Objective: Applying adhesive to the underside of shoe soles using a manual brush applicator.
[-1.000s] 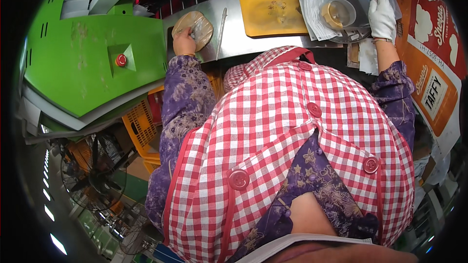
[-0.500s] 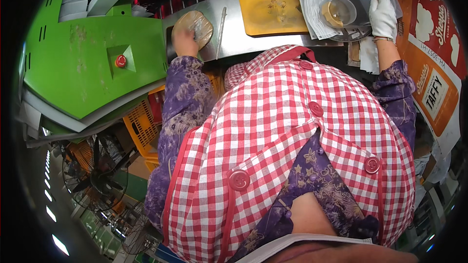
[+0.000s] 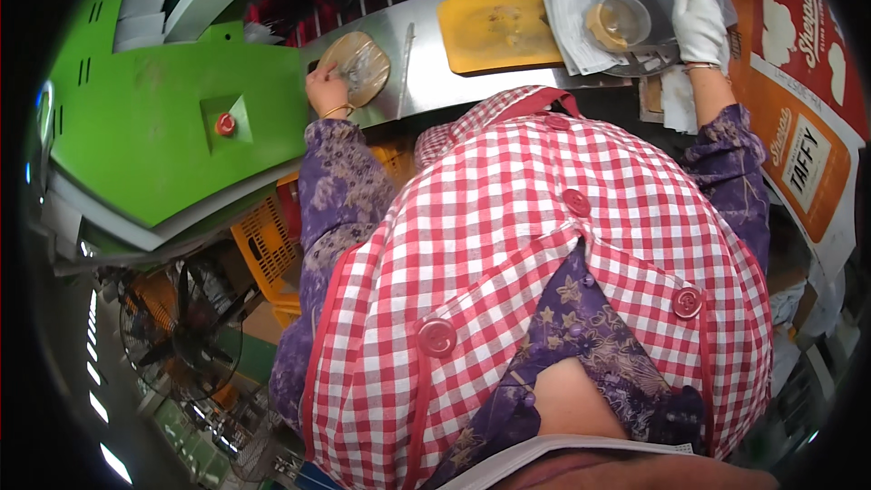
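The one camera is sitting on the person's head, looking down past the checked apron (image 3: pixel 544 254), far above the fingers (image 3: pixel 319 80) at the metal counter (image 3: pixel 426 54).

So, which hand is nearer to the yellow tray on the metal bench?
The right hand. It is gloved and rests beside the clear tub, a short way right of the yellow tray. The left hand holds a wrapped disc further off, past the tray's left edge.

Bench (image 3: pixel 426 54) looks like smooth brushed metal, yellow pad (image 3: pixel 499 27) is matt, disc (image 3: pixel 358 63) is wrapped in shiny clear plastic, right hand (image 3: pixel 699 23) wears a white cloth glove.
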A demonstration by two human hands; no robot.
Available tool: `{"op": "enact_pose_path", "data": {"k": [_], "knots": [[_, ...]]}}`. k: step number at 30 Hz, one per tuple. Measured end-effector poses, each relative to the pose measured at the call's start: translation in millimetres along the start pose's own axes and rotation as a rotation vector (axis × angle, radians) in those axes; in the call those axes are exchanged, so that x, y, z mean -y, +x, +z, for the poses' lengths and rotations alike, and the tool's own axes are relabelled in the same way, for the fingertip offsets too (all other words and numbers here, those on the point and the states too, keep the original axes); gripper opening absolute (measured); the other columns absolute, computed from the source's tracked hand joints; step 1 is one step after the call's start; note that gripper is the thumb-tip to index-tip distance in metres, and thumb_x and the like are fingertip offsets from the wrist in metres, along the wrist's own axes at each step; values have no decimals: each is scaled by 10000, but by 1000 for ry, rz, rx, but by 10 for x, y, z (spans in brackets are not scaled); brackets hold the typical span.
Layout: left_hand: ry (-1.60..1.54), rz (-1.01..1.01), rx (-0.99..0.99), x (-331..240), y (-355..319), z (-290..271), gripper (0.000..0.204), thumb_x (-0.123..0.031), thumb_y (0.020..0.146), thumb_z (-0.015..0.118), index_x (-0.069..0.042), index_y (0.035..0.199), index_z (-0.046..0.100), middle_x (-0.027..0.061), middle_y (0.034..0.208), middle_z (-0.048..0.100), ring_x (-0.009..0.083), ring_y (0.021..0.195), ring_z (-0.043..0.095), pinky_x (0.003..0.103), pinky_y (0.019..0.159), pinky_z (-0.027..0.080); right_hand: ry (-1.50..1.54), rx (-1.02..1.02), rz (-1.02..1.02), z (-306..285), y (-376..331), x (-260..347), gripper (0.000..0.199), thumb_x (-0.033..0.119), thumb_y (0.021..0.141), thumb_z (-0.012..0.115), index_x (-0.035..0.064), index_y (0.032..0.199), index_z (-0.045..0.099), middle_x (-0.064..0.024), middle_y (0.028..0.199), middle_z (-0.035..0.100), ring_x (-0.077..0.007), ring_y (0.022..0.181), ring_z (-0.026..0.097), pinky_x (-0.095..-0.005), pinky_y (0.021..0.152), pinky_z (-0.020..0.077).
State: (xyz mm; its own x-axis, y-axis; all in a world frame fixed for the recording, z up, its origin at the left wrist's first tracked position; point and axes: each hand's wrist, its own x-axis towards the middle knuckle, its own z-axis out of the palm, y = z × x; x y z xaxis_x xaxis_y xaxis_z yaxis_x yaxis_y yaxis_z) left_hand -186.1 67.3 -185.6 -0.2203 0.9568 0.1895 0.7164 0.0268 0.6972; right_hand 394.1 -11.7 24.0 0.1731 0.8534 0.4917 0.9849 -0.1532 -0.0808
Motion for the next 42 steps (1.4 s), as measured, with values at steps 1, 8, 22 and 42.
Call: {"op": "enact_pose_path", "data": {"k": [1, 8, 22, 42], "knots": [[-61, 0, -15, -121, -15, 18, 248, -51, 726, 554, -105, 901, 720, 106, 975, 579, 237, 852, 574, 323, 781, 462, -1, 11, 0, -1, 7, 1, 279, 170, 849, 471, 126, 1112, 551, -177, 1010, 601, -379, 921, 565, -438, 784, 452], [-837, -268, 610, -2360, -464, 381, 221, -192, 859, 601, -50, 1011, 676, 27, 843, 623, 104, 700, 555, 220, 645, 443, -139, -194, -75, -138, -120, -7, 271, 213, 866, 496, 76, 1078, 596, -121, 944, 645, -290, 840, 609, -384, 733, 479], [-1206, -659, 1142, -3889, -1007, 1687, 717, 83, 764, 431, -29, 1428, 185, 210, 1301, 426, 171, 625, 589, 249, 526, 491, 84, -75, -7, 214, 79, 577, 277, 129, 800, 502, 111, 1065, 581, -132, 1060, 611, -352, 904, 581, -423, 802, 468], [-900, -505, 829, -3826, -1120, 1660, 598, -11, 809, 419, -5, 1392, 287, 139, 779, 602, 164, 523, 564, 265, 450, 432, 93, -80, -43, 366, 167, 800, 248, 169, 770, 556, 139, 1013, 599, -133, 929, 613, -337, 830, 585, -426, 772, 472]]}}
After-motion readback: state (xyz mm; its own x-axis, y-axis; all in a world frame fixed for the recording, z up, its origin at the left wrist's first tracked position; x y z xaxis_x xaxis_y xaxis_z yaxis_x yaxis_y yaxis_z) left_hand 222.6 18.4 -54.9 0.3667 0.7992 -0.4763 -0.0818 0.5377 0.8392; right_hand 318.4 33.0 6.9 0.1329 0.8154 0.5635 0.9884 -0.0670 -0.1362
